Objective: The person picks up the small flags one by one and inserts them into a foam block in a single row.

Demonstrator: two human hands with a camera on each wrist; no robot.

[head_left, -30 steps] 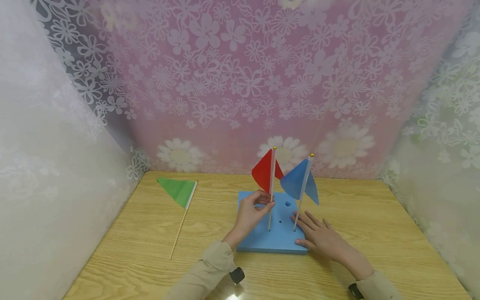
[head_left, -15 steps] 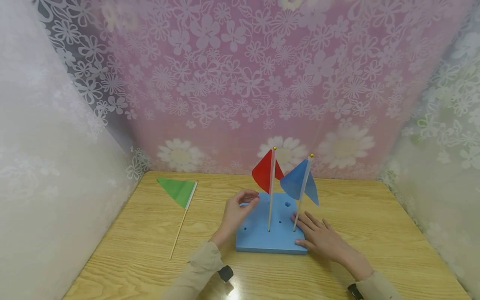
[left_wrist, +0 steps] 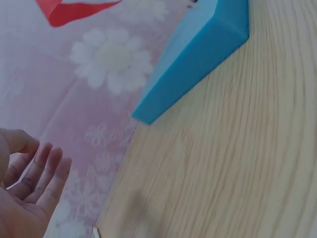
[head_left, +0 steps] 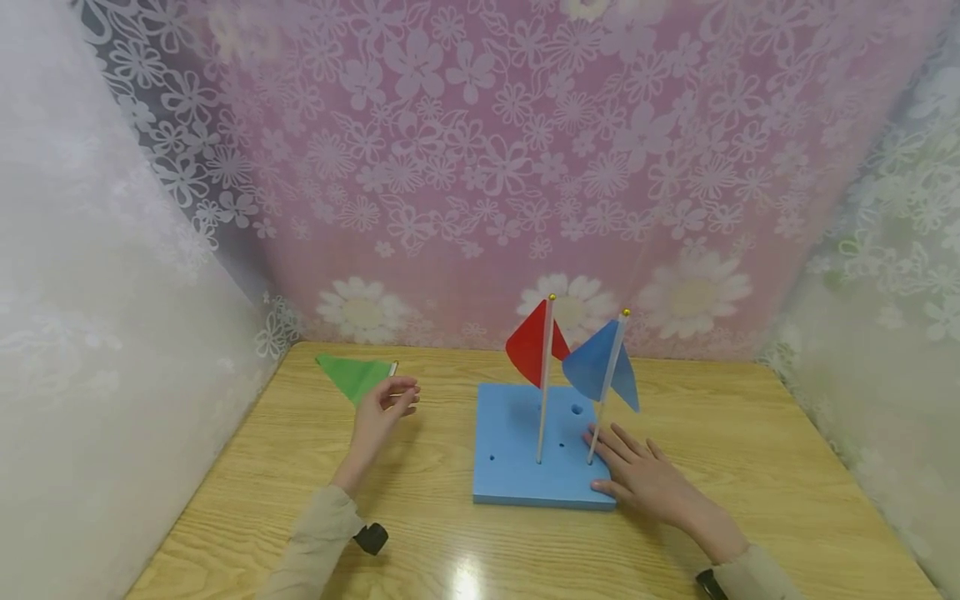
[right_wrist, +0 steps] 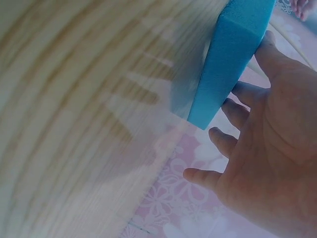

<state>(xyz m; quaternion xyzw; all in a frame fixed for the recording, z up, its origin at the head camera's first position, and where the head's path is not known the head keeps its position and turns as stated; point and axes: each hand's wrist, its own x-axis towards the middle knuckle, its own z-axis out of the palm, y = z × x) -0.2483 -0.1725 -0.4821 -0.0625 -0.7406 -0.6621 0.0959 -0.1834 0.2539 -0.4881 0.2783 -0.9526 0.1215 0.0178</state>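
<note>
Where the head view is taken, the left hand (head_left: 378, 410) is held released above the green flag (head_left: 352, 377), left of the foam block (head_left: 517, 479); the right hand (head_left: 645, 479) is laid flat on the block's right corner. In the left wrist view, relaxed fingers (left_wrist: 37, 173) are seen. In the right wrist view, extended fingers (right_wrist: 237, 111) are pressed against the block (right_wrist: 233, 49).

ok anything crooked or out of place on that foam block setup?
Mostly fine. The blue flag leans right in the blue foam block, while the red flag stands about straight. The green flag lies flat on the table, by the left hand.
</note>
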